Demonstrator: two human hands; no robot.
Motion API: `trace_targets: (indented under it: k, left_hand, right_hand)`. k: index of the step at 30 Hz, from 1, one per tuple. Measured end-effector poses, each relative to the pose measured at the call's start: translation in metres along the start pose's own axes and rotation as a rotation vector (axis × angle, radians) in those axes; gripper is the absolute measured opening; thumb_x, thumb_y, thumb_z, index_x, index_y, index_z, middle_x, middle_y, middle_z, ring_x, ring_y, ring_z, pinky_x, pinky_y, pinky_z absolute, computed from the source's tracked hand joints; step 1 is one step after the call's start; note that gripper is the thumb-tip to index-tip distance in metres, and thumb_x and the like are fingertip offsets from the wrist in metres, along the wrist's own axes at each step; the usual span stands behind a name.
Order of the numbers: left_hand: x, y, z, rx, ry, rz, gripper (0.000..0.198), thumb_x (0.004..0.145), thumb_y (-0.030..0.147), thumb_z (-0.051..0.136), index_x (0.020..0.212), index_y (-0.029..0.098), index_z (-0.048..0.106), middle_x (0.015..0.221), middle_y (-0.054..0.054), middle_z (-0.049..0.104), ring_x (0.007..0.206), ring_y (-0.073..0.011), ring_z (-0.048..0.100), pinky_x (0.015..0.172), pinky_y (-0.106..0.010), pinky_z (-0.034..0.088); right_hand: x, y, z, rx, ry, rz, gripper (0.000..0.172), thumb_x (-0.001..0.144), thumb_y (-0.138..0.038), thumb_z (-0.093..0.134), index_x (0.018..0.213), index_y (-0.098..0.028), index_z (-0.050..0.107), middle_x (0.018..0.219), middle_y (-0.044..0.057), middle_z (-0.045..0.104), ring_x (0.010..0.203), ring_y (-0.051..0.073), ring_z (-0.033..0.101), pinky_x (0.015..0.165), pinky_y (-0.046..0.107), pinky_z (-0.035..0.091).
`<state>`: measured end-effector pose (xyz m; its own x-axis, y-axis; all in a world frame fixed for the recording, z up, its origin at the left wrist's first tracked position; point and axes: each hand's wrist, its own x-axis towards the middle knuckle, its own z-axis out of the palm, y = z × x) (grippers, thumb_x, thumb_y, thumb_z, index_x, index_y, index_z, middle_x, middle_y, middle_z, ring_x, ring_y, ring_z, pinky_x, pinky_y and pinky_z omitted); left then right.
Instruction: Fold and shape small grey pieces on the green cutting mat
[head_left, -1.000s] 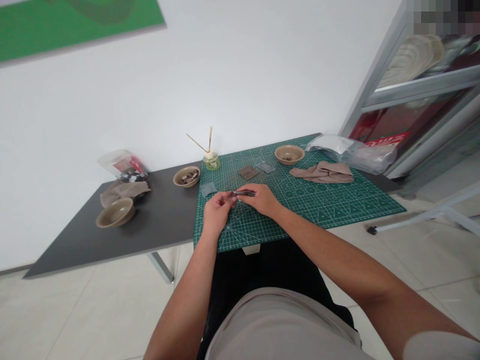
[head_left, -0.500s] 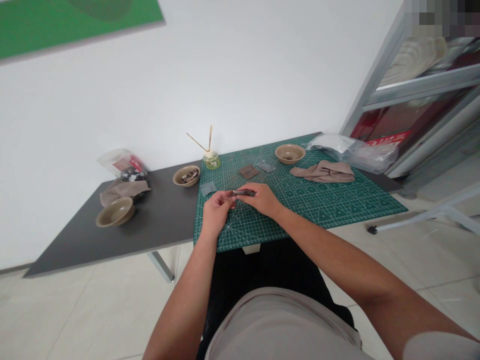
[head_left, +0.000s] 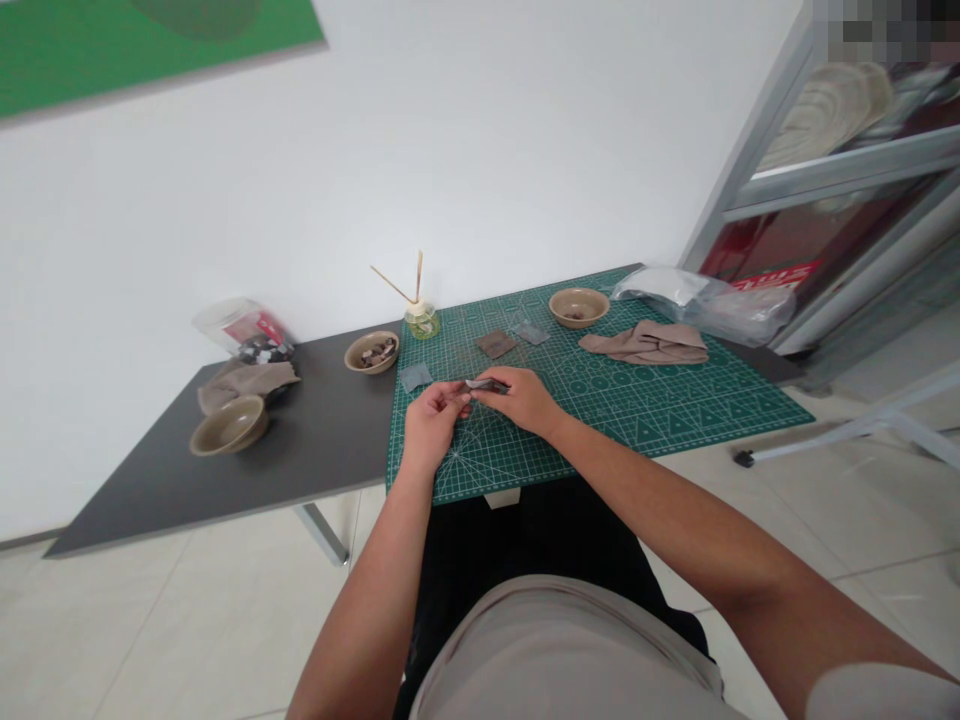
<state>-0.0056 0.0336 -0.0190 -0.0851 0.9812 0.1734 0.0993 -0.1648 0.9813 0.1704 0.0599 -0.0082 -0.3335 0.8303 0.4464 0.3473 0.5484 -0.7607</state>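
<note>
My left hand [head_left: 429, 425] and my right hand [head_left: 525, 398] meet over the near left part of a green cutting mat [head_left: 645, 400]. Both pinch a small flat grey piece [head_left: 480, 384] held level between the fingertips. The fingers of both hands are closed on it. A grey square patch [head_left: 415, 377] lies on the mat just beyond my left hand. A brown square patch [head_left: 496, 345] and another grey patch [head_left: 532, 333] lie farther back.
On the dark table [head_left: 225, 480] stand a tan bowl [head_left: 229, 425], a bowl of small pieces [head_left: 372, 352], a reed diffuser [head_left: 421, 318] and a plastic container [head_left: 240, 330]. A third bowl [head_left: 578, 307], folded tan cloth [head_left: 649, 343] and a plastic bag [head_left: 705, 300] lie at the mat's back right.
</note>
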Motion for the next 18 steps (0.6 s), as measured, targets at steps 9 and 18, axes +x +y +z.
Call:
trace_targets:
  k: [9, 18]
  left_hand:
    - [-0.0025, 0.0076, 0.0015, 0.027, 0.016, -0.006, 0.027, 0.072, 0.035, 0.075, 0.093, 0.018, 0.071, 0.069, 0.000, 0.068, 0.059, -0.0134, 0.061, 0.062, -0.027, 0.049]
    - [-0.0031, 0.0087, 0.0028, 0.073, 0.031, -0.009, 0.024, 0.072, 0.032, 0.074, 0.092, 0.018, 0.071, 0.069, 0.000, 0.068, 0.058, -0.0135, 0.062, 0.061, -0.027, 0.050]
  right_hand:
    - [-0.0004, 0.0008, 0.0007, -0.003, 0.033, -0.012, 0.012, 0.087, -0.029, 0.067, 0.095, -0.021, 0.072, 0.087, 0.002, 0.073, 0.080, 0.016, 0.066, 0.075, 0.027, 0.046]
    - [0.0000, 0.0043, 0.0027, -0.025, 0.057, -0.055, 0.012, 0.091, -0.025, 0.062, 0.097, -0.021, 0.072, 0.095, 0.004, 0.074, 0.089, 0.018, 0.068, 0.082, 0.029, 0.048]
